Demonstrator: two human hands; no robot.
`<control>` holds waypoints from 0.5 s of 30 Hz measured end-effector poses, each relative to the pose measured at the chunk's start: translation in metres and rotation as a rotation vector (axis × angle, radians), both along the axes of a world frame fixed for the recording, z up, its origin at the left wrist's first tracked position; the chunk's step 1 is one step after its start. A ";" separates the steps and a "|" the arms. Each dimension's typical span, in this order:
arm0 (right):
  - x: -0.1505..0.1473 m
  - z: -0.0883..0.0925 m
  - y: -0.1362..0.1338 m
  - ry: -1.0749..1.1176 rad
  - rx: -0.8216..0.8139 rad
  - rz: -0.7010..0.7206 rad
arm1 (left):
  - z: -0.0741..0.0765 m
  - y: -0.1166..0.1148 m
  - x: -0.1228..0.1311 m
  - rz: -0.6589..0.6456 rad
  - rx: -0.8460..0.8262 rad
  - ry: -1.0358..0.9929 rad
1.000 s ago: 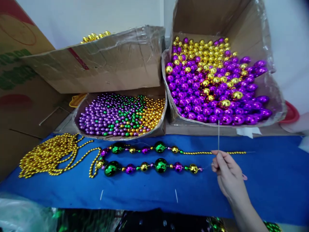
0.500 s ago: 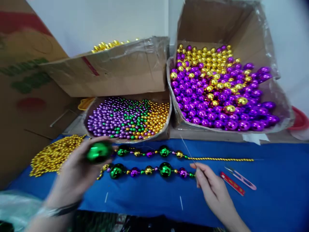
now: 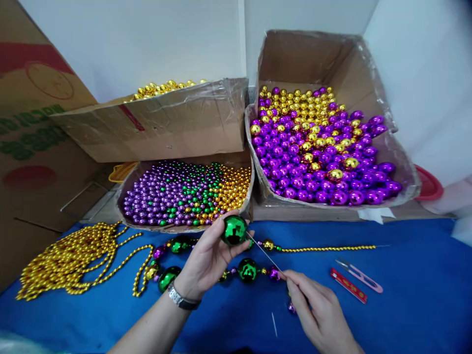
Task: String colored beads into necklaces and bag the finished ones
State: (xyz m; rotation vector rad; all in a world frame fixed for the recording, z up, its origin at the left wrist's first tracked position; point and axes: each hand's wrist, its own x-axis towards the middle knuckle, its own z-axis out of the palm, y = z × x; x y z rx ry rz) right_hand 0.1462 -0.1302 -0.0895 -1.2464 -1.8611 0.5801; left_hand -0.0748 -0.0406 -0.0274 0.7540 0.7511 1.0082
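Observation:
My left hand (image 3: 206,263), with a watch at the wrist, holds a large shiny green bead (image 3: 235,230) between thumb and fingers above the blue cloth. In my right hand (image 3: 317,302) a long thin needle (image 3: 264,252) is pinched, its far end at the bead's right side; whether it has entered a hole cannot be made out. Below the hands lies a string of green, purple and gold beads (image 3: 247,270), partly hidden by my left hand. Small purple beads (image 3: 291,308) hang just under my right fingertips. A row of tiny gold beads (image 3: 328,249) extends right along the cloth.
Behind stand a carton of small mixed beads (image 3: 184,194) and a carton of larger purple and gold beads (image 3: 320,152). A pile of gold bead strands (image 3: 70,258) lies left. Pink thread snips (image 3: 361,276) and a red strip (image 3: 348,285) lie right. Another needle-like white sliver (image 3: 274,324) is in front.
My left hand has brought the green bead rightward from the left side to the needle. My right hand keeps its pinch, with the needle now pointing at the bead. The view has shifted somewhat.

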 end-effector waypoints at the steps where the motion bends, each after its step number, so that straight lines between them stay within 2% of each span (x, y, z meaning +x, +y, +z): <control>1: 0.000 0.000 0.000 -0.002 0.013 0.004 | -0.001 0.000 0.001 0.032 0.068 0.083; 4: -0.001 0.003 0.002 -0.015 0.062 0.025 | -0.005 0.000 0.003 0.142 0.386 0.436; 7: -0.002 0.004 0.002 -0.023 0.083 0.033 | -0.009 0.001 0.002 0.176 0.628 0.697; 11: -0.003 0.004 0.001 -0.039 0.086 0.019 | -0.011 0.003 -0.002 0.199 0.807 0.886; 15: -0.001 0.005 0.000 -0.056 0.080 0.024 | -0.011 0.005 -0.005 0.213 0.893 0.980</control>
